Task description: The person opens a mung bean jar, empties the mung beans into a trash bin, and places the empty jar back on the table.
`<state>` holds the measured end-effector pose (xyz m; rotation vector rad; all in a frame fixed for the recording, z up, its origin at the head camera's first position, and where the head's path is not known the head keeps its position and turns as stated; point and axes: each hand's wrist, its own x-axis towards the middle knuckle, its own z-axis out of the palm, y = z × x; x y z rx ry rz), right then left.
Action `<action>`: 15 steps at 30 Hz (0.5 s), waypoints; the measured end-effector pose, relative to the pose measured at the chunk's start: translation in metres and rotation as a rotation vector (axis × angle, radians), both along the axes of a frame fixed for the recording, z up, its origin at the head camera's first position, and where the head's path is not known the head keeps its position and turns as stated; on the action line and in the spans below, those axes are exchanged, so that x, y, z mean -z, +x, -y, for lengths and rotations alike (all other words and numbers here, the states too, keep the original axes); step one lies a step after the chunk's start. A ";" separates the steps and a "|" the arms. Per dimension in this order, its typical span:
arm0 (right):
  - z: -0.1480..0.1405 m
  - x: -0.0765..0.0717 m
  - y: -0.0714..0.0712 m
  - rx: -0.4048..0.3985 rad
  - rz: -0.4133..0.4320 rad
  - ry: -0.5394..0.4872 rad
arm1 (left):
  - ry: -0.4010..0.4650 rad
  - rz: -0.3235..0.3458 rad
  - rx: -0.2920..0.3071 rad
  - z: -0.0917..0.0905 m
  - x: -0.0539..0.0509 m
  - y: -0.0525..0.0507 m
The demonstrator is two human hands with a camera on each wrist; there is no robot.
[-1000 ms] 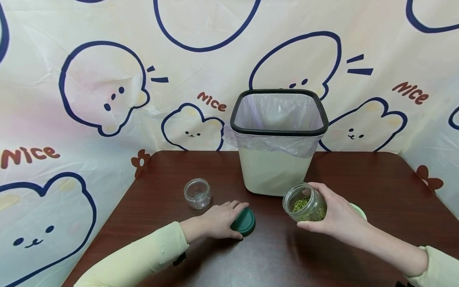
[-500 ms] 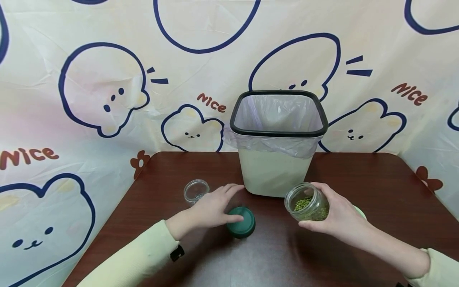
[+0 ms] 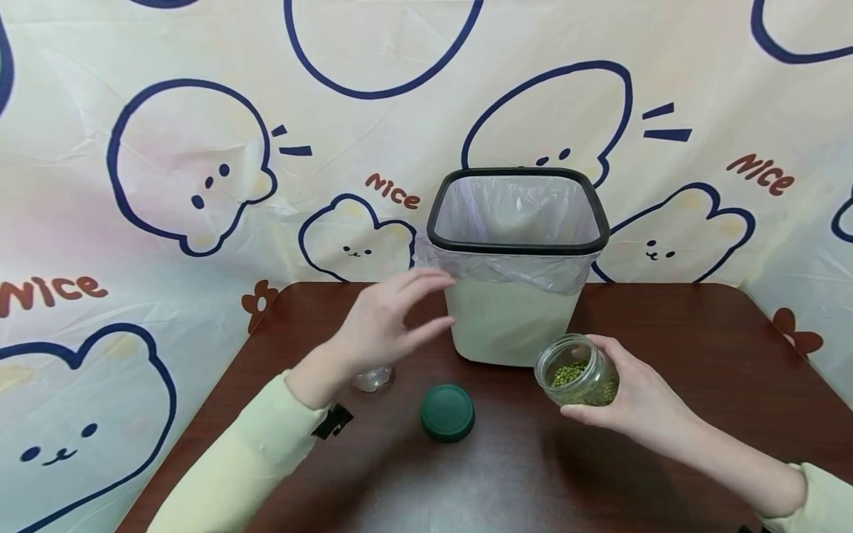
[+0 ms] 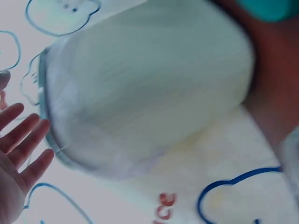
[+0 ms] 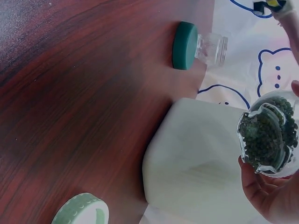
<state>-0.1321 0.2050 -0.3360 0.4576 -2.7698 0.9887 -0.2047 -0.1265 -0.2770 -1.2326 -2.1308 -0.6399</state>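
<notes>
My right hand [image 3: 643, 392] grips a clear glass jar [image 3: 578, 370] that is partly filled with small green beans [image 3: 569, 372]. The jar is tilted, its open mouth facing left in the head view. In the right wrist view the beans [image 5: 264, 135] show through the jar's base. My left hand [image 3: 383, 322] is raised in the air in front of the bin's left side, fingers extended and holding nothing. Below it lies a dark green round lid [image 3: 448, 413] on the table. A small clear glass jar [image 3: 373, 380] stands mostly hidden behind the left hand and wrist.
A cream trash bin [image 3: 513, 318] with a black rim and a plastic liner stands at the table's back. A pale green round object [image 5: 81, 210] with a patterned side sits at lower left in the right wrist view. A printed cloth [image 3: 373, 133] hangs behind the brown table [image 3: 466, 496].
My left hand has left the green lid and risen up and away from the table, now covering most of the small glass jar. The right hand with its jar has shifted slightly right.
</notes>
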 end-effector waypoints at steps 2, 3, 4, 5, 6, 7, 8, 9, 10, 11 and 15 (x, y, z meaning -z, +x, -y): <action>-0.001 0.000 0.000 0.002 0.002 0.000 | 0.032 -0.050 0.000 -0.003 -0.013 -0.006; -0.001 0.000 0.000 0.004 0.003 0.001 | 0.043 -0.060 -0.013 -0.005 -0.019 -0.010; -0.001 0.000 0.000 0.005 0.005 0.002 | 0.052 -0.060 -0.028 -0.006 -0.024 -0.014; -0.001 -0.001 0.000 0.006 0.006 0.003 | 0.058 -0.052 -0.051 -0.008 -0.030 -0.017; -0.001 -0.001 0.000 0.005 0.010 0.004 | 0.056 -0.037 -0.078 -0.010 -0.034 -0.022; -0.001 -0.001 -0.001 0.005 0.013 0.004 | 0.051 -0.014 -0.104 -0.012 -0.039 -0.026; -0.001 -0.001 -0.001 0.004 0.014 0.004 | 0.043 0.019 -0.137 -0.014 -0.044 -0.030; -0.001 -0.001 -0.001 0.004 0.015 0.005 | 0.030 0.051 -0.171 -0.016 -0.048 -0.034; -0.002 -0.002 -0.001 0.003 0.016 0.004 | 0.014 0.086 -0.207 -0.019 -0.053 -0.038; -0.002 -0.002 -0.001 0.003 0.017 0.003 | -0.008 0.125 -0.247 -0.021 -0.057 -0.042; -0.003 -0.001 -0.001 0.006 0.025 -0.003 | -0.095 0.301 -0.391 -0.032 -0.071 -0.058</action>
